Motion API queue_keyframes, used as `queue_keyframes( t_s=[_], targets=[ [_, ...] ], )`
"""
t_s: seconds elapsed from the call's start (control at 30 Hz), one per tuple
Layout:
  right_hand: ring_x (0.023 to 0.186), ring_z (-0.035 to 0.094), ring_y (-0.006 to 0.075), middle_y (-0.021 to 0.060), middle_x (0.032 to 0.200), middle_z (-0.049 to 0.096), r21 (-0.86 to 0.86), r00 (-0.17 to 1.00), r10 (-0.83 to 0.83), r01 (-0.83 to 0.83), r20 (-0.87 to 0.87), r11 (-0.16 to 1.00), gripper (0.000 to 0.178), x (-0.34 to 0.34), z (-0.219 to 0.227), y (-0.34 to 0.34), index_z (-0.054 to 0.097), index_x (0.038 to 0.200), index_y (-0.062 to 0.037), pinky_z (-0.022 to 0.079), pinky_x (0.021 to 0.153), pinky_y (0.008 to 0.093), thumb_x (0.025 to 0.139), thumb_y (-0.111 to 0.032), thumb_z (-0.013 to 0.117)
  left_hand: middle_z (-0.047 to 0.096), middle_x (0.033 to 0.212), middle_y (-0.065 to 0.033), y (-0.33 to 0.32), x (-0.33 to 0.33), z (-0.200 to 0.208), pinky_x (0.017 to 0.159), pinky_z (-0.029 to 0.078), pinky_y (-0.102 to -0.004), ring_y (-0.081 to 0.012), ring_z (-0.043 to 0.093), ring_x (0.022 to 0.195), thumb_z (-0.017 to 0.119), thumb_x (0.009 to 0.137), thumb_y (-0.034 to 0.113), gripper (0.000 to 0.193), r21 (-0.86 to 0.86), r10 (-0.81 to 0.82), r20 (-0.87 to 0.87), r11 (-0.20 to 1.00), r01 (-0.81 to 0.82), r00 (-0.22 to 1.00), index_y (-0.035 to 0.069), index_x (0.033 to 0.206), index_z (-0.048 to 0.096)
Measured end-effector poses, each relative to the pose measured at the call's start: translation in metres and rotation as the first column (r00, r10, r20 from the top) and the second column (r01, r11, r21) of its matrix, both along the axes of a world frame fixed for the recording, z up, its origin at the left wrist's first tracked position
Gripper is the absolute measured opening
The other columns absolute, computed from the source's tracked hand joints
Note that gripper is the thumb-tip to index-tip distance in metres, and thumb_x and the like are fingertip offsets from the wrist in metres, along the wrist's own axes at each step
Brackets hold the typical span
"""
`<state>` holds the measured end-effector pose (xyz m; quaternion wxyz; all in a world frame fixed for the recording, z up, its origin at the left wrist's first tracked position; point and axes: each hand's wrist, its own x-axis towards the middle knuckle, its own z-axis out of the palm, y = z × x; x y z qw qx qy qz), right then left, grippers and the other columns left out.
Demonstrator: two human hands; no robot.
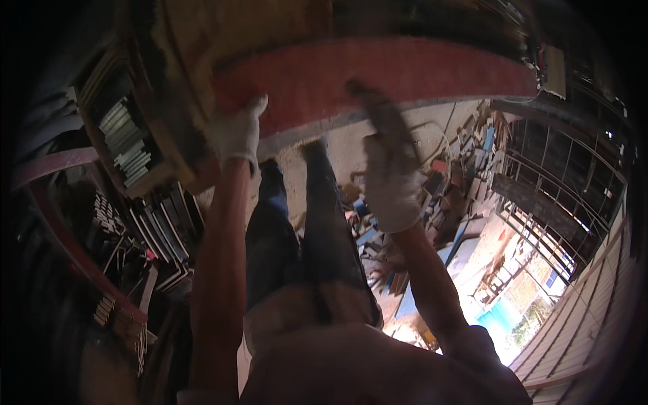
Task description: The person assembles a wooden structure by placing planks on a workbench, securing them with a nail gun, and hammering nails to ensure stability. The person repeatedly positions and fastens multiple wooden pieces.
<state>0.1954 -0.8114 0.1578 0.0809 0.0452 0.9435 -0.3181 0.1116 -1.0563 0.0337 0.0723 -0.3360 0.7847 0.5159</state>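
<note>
A long red board or bench top (pixel 378 67) stretches across in front of me, its near edge pale and worn. My left hand (pixel 239 135), in a white glove, is at the board's left end, beside a brown wooden part. One digit of it points up; the other fingers are lost in shadow, so their grip is unclear. My right hand (pixel 395 199), also gloved, is closed around a dark, long tool (pixel 391 128). The tool is smeared by motion and its kind is unclear. Its far end overlaps the red surface in view; contact cannot be made out.
Offcuts and scraps (pixel 466 162) lie heaped on the floor to the right. At the left, pale strips (pixel 125 142) are stacked in a wooden frame, above dark angled pieces (pixel 165 229). A curved red bar (pixel 74 246) stands farther left. Metal railings (pixel 560 169) run along the right.
</note>
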Motion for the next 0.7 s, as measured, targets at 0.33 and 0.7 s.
queue_keyframes(
  t_s=[0.33, 0.7],
  targets=[
    [0.093, 0.076, 0.0389, 0.0232, 0.110, 0.075, -0.047, 0.977, -0.153, 0.162, 0.151, 0.986, 0.040, -0.011, 0.016, -0.011, 0.063, 0.139, 0.0036, 0.060, 0.082, 0.0500, 0.111, -0.025, 0.055, 0.066, 0.145, -0.0250, 0.005, -0.010, 0.012, 0.114, 0.050, -0.0437, -0.0387, 0.064, 0.133, 0.097, 0.076, 0.043, 0.100, 0.062, 0.049, 0.083, 0.997, -0.054, 0.995, -0.007, 0.150, 0.053],
    [0.087, 0.074, 0.0270, 0.0170, 0.098, 0.073, -0.012, 0.996, 0.045, -0.046, -0.077, 0.999, 0.036, -0.011, 0.006, -0.009, 0.068, 0.121, -0.0023, 0.060, 0.070, 0.0440, 0.112, -0.034, 0.053, 0.065, 0.144, -0.0287, 0.000, 0.006, -0.006, 0.110, 0.053, -0.0435, -0.0386, 0.066, 0.131, 0.097, 0.076, 0.039, 0.094, 0.091, 0.042, -0.074, 0.995, -0.036, 0.996, -0.012, 0.144, 0.056]
  ],
)
